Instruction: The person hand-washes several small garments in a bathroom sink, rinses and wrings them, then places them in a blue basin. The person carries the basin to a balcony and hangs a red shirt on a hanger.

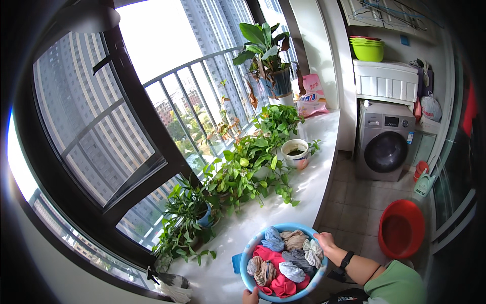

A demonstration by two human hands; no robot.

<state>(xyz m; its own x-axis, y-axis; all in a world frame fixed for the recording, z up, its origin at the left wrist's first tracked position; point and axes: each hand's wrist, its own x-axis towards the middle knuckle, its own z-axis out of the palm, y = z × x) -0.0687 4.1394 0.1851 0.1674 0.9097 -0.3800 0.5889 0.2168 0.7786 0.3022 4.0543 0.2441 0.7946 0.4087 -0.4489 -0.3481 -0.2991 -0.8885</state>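
Observation:
A light-blue plastic basin (248, 279) full of wrung, bunched-up laundry is held at the near end of the white windowsill counter (224, 249). My right hand (325, 243) grips its rim on the right side. At the lower left of the rim is my left hand (250, 296), with its thumb over the edge and the rest cut off by the picture's bottom. Inside lie a pinkish-red garment (283, 285), a blue cloth (273, 240), a beige cloth (294, 240), grey cloth (298, 260) and several other twisted pieces. Whether the basin's underside touches the counter is hidden.
Potted trailing plants (243, 171) line the window side, with a white bucket (295, 152) and a pink detergent bag (311, 95) farther along. A spray bottle (171, 279) lies near left. On the tiled floor stand a red tub (401, 230) and a front-loading washing machine (385, 142).

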